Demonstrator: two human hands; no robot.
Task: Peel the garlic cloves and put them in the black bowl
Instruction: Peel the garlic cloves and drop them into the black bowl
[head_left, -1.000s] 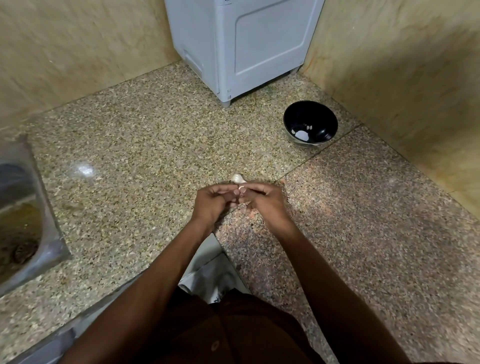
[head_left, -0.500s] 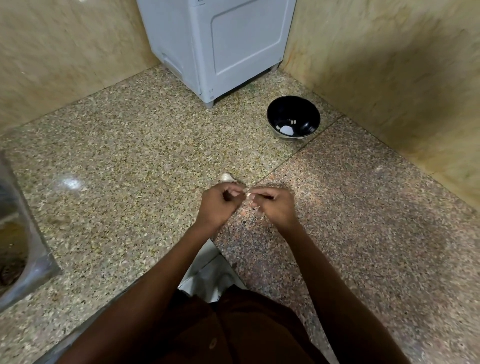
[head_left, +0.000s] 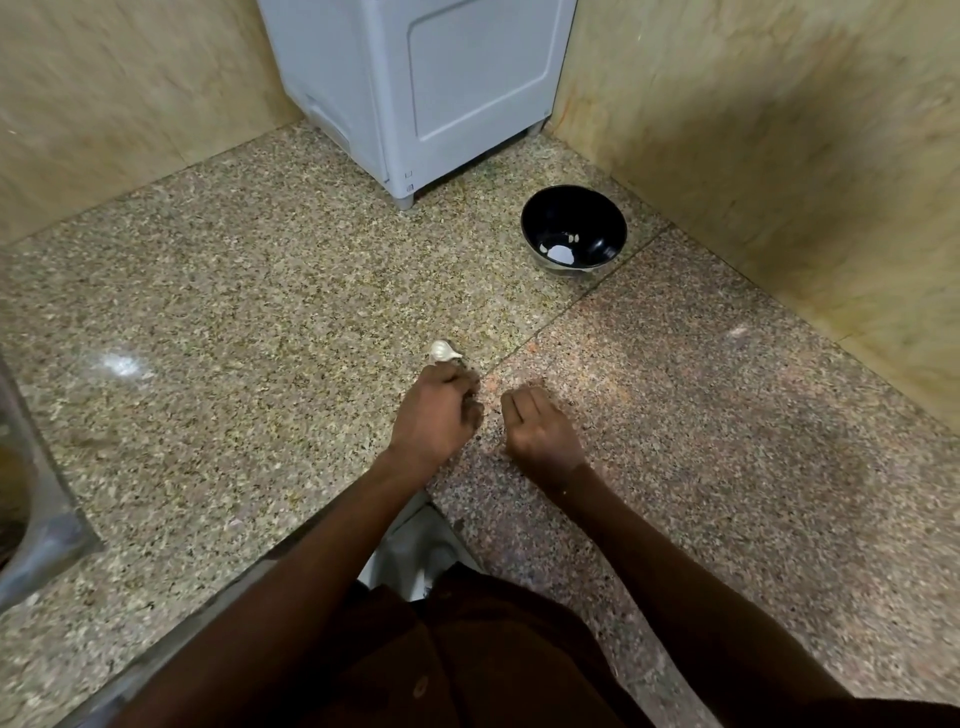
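Speckled granite countertop (head_left: 234, 312) carries both hands side by side near its middle, a narrow gap between them. The left hand (head_left: 436, 415) is curled into a loose fist, knuckles up; whether its fingers pinch a clove cannot be told, as the fingertips are turned under. Just beyond its knuckles a white garlic piece (head_left: 444, 352) lies on the stone, touching or nearly touching the fingers. The right hand (head_left: 540, 431) is also curled, fingers folded down toward the counter, and what it holds, if anything, is hidden.

The black bowl (head_left: 574, 228) stands well beyond the right hand, near the corner where the tan wall (head_left: 779, 156) meets a grey-white appliance (head_left: 415, 93); pale bits lie in its bottom. Bare stone stretches between hands and bowl. At the left edge a steel sink (head_left: 36, 519) rim cuts in.
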